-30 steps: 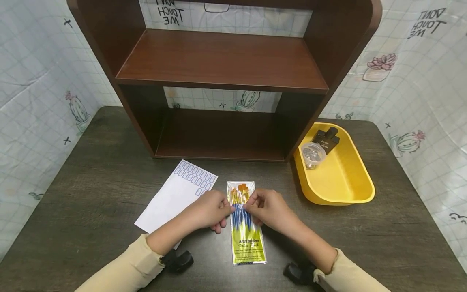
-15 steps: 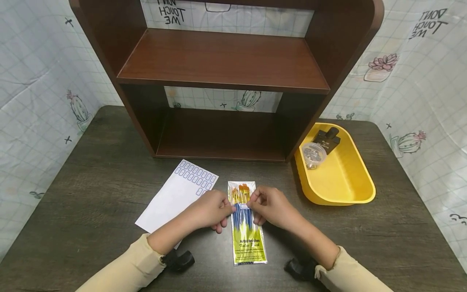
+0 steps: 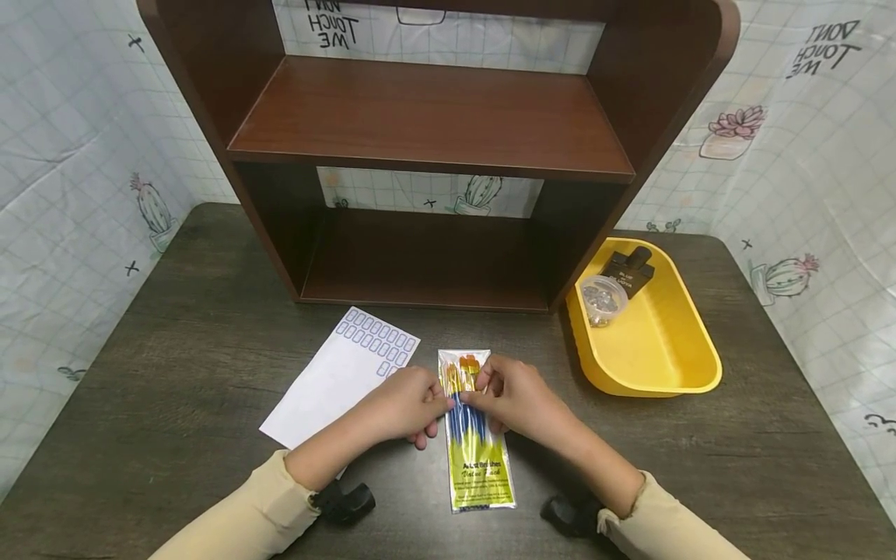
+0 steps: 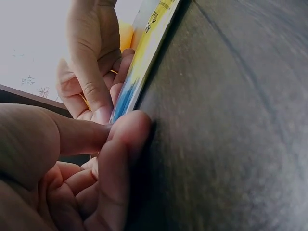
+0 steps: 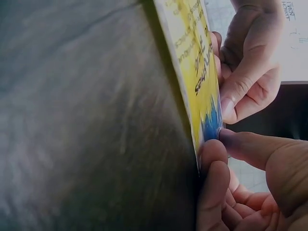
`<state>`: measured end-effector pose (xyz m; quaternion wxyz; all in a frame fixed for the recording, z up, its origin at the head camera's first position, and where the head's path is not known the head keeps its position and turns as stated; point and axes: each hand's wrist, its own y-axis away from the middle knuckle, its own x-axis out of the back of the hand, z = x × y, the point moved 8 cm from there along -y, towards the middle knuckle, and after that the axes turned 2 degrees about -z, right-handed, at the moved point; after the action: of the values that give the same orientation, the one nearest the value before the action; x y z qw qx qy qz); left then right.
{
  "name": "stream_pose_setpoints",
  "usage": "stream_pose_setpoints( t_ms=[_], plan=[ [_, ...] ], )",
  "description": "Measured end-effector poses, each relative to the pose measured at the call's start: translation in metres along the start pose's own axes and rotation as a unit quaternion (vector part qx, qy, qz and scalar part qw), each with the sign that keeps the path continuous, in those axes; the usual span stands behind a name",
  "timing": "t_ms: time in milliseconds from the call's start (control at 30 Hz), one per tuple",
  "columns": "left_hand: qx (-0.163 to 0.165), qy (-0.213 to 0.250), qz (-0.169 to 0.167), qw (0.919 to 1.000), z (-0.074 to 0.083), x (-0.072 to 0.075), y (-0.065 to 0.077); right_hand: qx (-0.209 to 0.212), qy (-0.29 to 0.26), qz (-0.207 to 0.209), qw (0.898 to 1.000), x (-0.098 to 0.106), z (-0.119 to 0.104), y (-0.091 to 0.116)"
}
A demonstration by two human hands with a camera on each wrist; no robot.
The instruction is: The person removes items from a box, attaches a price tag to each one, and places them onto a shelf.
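A flat clear pack of paintbrushes (image 3: 479, 467) lies on the dark table, its lower half yellow-green and printed "Artist Brushes". My left hand (image 3: 406, 404) pinches the left edge of the pack between thumb and index finger. On the other side, my right hand (image 3: 521, 400) grips the right edge, its thumb reaching over the front onto the blue part. The right wrist view has the right thumb (image 5: 240, 142) on top of the pack and a finger underneath. Under my left forearm lies a white sheet of labels (image 3: 329, 381), outlined in blue and partly hidden.
A dark brown shelf unit (image 3: 427, 117) stands at the back of the table (image 3: 175, 373). To the right, a yellow bin (image 3: 665, 342) holds a black box-shaped bottle (image 3: 630, 270) and a small clear tub (image 3: 602, 299) of shiny pieces. Patterned cloth (image 3: 791, 194) hangs around.
A small white label on the pack showed half a second ago. My right thumb has shifted left and now covers that spot. The left hand keeps its hold.
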<state>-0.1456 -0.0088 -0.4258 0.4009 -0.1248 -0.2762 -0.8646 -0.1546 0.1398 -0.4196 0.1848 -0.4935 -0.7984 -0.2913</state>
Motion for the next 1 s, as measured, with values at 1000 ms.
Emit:
stream_pose_setpoints(
  t_ms=[1000],
  plan=[
    [-0.099,0.121,0.099,0.9828,0.017,0.024,0.015,0.024,-0.053,-0.015,0.998,0.009,-0.007,0.028]
  ],
)
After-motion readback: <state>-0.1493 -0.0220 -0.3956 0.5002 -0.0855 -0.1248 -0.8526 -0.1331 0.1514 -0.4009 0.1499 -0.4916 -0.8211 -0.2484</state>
